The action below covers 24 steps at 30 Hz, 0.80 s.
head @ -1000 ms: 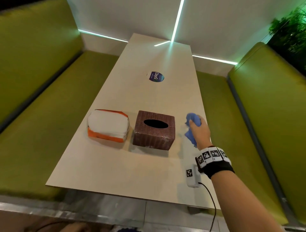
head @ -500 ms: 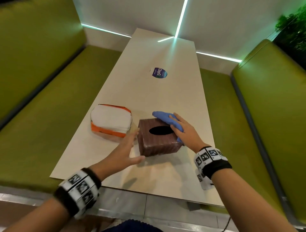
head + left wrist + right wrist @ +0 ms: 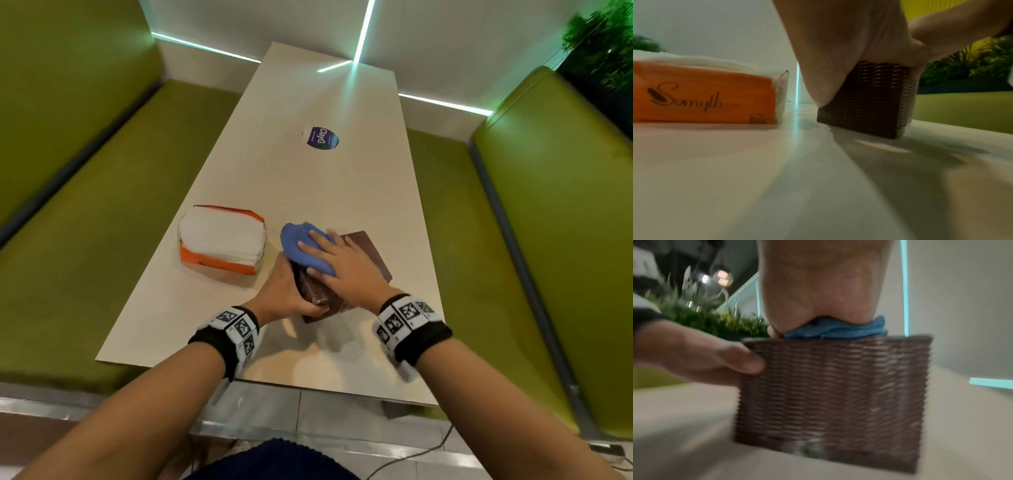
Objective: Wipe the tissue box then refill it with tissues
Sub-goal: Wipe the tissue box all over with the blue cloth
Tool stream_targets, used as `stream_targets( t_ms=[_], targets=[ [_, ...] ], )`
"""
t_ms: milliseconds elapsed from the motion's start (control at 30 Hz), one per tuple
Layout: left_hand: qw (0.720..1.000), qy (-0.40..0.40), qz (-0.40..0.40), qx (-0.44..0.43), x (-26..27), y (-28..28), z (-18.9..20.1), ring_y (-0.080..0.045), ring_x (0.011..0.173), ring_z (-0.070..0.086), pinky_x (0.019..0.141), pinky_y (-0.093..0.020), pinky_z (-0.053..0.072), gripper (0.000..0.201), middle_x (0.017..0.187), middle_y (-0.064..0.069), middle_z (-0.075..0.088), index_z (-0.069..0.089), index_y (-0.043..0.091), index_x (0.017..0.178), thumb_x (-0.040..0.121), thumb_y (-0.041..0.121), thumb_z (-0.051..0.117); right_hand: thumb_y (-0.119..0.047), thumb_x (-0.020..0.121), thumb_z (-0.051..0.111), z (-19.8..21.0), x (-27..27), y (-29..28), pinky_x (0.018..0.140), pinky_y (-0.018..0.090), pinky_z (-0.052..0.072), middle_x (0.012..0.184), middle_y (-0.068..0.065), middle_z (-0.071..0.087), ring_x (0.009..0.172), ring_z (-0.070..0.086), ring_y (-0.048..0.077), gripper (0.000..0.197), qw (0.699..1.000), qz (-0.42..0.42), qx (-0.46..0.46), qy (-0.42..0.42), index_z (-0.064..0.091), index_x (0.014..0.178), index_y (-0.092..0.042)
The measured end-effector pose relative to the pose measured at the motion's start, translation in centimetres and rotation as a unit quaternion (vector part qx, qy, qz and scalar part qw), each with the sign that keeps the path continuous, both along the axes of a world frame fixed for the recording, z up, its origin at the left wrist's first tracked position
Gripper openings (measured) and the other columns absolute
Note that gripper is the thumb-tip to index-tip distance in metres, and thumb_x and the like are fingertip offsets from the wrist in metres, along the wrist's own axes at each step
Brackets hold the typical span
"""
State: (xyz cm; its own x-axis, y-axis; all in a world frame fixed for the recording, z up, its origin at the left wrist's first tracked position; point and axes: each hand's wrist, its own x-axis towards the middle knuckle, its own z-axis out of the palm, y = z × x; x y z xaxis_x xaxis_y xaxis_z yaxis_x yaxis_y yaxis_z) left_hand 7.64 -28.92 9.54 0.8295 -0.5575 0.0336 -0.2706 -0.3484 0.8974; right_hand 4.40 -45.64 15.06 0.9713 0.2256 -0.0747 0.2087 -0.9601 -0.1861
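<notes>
A brown woven tissue box (image 3: 368,251) (image 3: 869,100) (image 3: 830,394) stands on the beige table (image 3: 308,185), turned at an angle. My left hand (image 3: 291,291) grips its near left corner, thumb (image 3: 740,360) on the side wall. My right hand (image 3: 342,263) lies flat on the box top and presses a blue cloth (image 3: 303,245) (image 3: 838,331) onto it with straight fingers. The box opening is hidden under cloth and hand. To the left lies an orange and white pack of tissues (image 3: 222,240) (image 3: 705,94), apart from the box.
A round blue sticker (image 3: 321,138) sits farther up the table. Green padded benches (image 3: 85,212) flank both long sides. A plant (image 3: 606,44) stands at the back right. A cable (image 3: 411,455) runs on the floor below the table's near edge.
The right hand carried the blue cloth from the table's right side onto the box top. The left hand came in and took hold of the box, which has turned to an angle.
</notes>
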Motion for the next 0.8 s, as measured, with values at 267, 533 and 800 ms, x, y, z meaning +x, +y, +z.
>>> stream_targets(
  t_ms=[267, 533, 800],
  targets=[
    [0.998, 0.061, 0.029, 0.014, 0.4, -0.4, -0.9, -0.013, 0.127, 0.039, 0.105, -0.019, 0.035, 0.119, 0.135, 0.0, 0.032, 0.017, 0.014, 0.144, 0.051, 0.036, 0.088, -0.042, 0.1, 0.034, -0.7, -0.6, 1.3, 0.121, 0.044, 0.017, 0.163, 0.002, 0.009, 0.149, 0.011, 0.033, 0.06, 0.99, -0.128, 0.016, -0.054, 0.011, 0.154, -0.027],
    [0.996, 0.081, 0.021, 0.018, 1.1, -0.2, 0.2, -0.013, 0.117, 0.054, 0.098, -0.022, 0.044, 0.09, 0.126, -0.001, 0.055, 0.046, 0.013, 0.129, 0.052, 0.028, 0.09, -0.019, 0.094, 0.038, 0.0, -0.1, -0.2, 0.118, 0.043, 0.019, 0.154, -0.003, 0.037, 0.144, 0.028, 0.026, 0.048, 0.991, -0.081, 0.098, -0.031, 0.045, 0.139, -0.033],
    [0.992, 0.116, 0.022, 0.044, 2.2, -0.2, 0.8, -0.022, 0.134, 0.04, 0.111, -0.031, 0.034, 0.111, 0.142, -0.014, 0.038, 0.024, 0.002, 0.142, 0.056, 0.037, 0.086, -0.059, 0.094, 0.013, -1.2, -4.7, 3.9, 0.12, 0.044, 0.007, 0.16, 0.01, 0.022, 0.147, 0.017, 0.036, 0.069, 0.982, -0.169, 0.023, -0.081, 0.031, 0.15, -0.023]
  ],
)
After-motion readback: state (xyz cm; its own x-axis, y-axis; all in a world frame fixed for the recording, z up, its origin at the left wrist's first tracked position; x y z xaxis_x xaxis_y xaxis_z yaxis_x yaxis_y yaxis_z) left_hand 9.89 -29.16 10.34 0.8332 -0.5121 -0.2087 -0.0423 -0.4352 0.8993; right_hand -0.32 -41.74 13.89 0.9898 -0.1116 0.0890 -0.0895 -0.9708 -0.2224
